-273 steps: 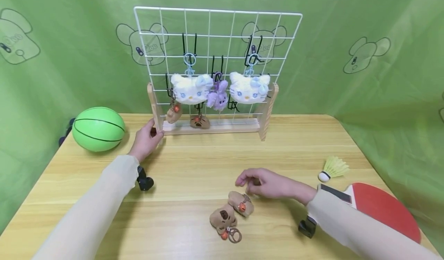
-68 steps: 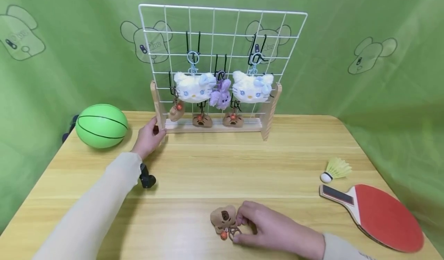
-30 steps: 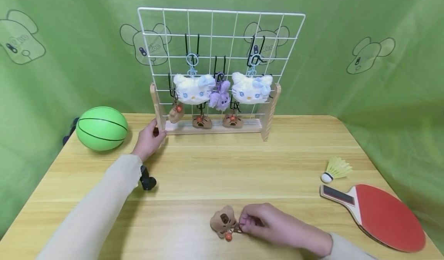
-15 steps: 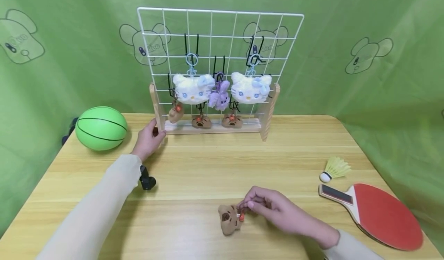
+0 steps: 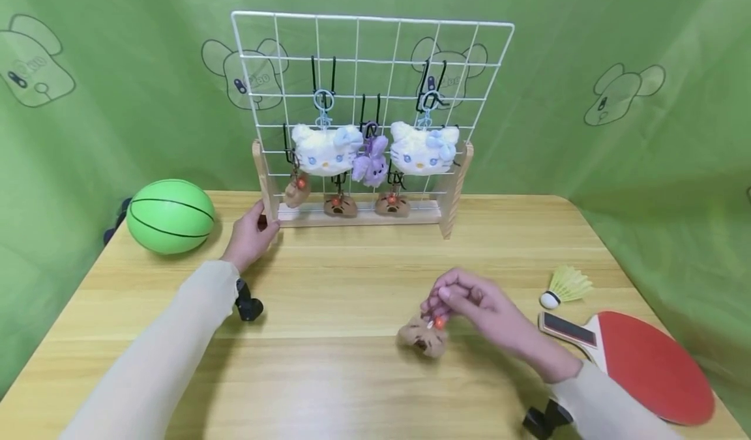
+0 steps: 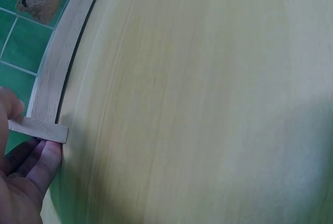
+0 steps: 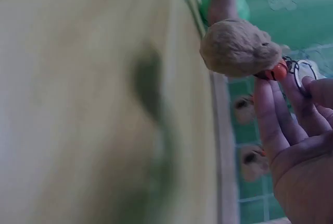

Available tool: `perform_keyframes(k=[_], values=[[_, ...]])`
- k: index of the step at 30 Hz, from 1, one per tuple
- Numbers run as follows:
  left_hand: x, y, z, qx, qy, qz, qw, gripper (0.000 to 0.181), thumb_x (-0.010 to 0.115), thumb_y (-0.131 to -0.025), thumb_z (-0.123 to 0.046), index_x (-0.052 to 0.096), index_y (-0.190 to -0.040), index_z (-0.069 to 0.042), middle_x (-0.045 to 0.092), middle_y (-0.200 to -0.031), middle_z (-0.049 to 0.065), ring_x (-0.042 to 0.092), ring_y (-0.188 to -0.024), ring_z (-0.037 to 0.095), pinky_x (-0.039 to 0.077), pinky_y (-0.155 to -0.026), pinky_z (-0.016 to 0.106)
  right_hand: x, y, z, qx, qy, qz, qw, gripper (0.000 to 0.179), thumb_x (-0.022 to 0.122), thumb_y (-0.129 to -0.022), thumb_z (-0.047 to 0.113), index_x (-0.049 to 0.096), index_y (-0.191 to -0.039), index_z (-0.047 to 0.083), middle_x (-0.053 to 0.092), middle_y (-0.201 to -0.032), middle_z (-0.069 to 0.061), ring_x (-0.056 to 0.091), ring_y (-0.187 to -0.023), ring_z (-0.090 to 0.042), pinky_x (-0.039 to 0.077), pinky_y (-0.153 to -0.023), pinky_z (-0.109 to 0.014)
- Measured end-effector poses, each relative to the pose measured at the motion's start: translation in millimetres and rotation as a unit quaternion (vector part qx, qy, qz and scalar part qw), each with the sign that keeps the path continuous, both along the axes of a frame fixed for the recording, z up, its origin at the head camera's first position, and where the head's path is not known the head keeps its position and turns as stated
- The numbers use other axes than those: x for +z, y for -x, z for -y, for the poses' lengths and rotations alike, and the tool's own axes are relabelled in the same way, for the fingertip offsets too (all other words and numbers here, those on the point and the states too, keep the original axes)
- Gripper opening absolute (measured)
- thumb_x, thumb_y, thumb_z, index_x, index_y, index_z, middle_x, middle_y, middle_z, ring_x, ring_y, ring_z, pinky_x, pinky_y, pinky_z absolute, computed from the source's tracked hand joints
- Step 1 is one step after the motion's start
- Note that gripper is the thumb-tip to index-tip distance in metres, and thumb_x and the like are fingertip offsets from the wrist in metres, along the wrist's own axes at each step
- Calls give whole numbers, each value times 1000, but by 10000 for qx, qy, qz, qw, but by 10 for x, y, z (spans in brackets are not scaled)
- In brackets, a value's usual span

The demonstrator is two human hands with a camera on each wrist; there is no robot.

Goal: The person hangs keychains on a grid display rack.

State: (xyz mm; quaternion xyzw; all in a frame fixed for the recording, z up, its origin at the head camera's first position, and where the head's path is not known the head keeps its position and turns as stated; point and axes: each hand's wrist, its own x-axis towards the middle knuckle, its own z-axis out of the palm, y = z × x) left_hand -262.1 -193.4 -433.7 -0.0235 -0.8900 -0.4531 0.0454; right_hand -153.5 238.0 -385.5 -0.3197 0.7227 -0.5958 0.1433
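A brown plush keychain [image 5: 424, 337] with an orange bell dangles above the table from my right hand [image 5: 484, 309]. In the right wrist view, thumb and fingers pinch its metal ring [image 7: 305, 75]. My left hand [image 5: 249, 238] grips the left wooden post [image 5: 266, 182] of the white wire grid rack [image 5: 375, 19]; the left wrist view shows thumb and fingers on either side of the wood [image 6: 39, 128]. On the rack's black hooks hang two white cat plush keychains [image 5: 325, 152] [image 5: 424, 150], a purple rabbit keychain [image 5: 371, 163] and three brown plush keychains [image 5: 297, 191] [image 5: 340, 206] [image 5: 392, 205].
A green ball [image 5: 170, 216] sits left of the rack. To the right lie a yellow shuttlecock [image 5: 566, 287] and a red table tennis paddle [image 5: 654, 365], partly under the right forearm. Green cloth [image 5: 587, 29] hangs behind the wooden table [image 5: 305, 368].
Earlier, one brown keychain went onto the rack's lower right hook. Since then, my right hand has taken the last one from the table by its ring and lifted it. The left hand stayed.
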Motion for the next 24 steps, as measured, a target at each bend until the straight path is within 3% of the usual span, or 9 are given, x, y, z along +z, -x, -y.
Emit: perform_keyframes(k=[4, 11, 19, 24], values=[[-3, 8, -5, 3, -28, 6, 10000, 61, 52, -106, -13, 31, -162, 0, 62, -132, 37, 64, -117, 45, 57, -101, 56, 178, 167, -66, -599, -63, -545, 9967, 18, 46, -108, -2, 58, -115, -13, 79, -104, 1, 76, -89, -12, 65, -79, -29], [-8, -2, 3, 1, 1, 9, 10000, 61, 52, -106, -12, 31, -162, 1, 63, -130, 37, 64, -115, 44, 58, -99, 55, 475, 496, -157, -1745, -162, -940, 9800, 17, 55, -107, 5, 65, -115, -5, 80, -96, 7, 75, -85, -7, 63, -78, -22], [-20, 17, 10, -7, 4, -47, 10000, 62, 53, -106, -13, 31, -162, 0, 64, -130, 37, 65, -113, 45, 59, -97, 54, 651, 931, -155, -2044, 646, -1203, 9693, 7, 59, -105, 5, 64, -109, 2, 80, -95, 6, 75, -84, -5, 63, -78, -19], [-32, 16, 8, 9, 5, -91, 10000, 59, 53, -106, -13, 35, -160, 0, 65, -128, 36, 65, -112, 43, 59, -95, 51, 700, 1127, -97, -2279, 685, -1255, 9631, 10, 58, -106, 9, 61, -111, 1, 79, -96, 4, 75, -88, -6, 62, -81, -19]])
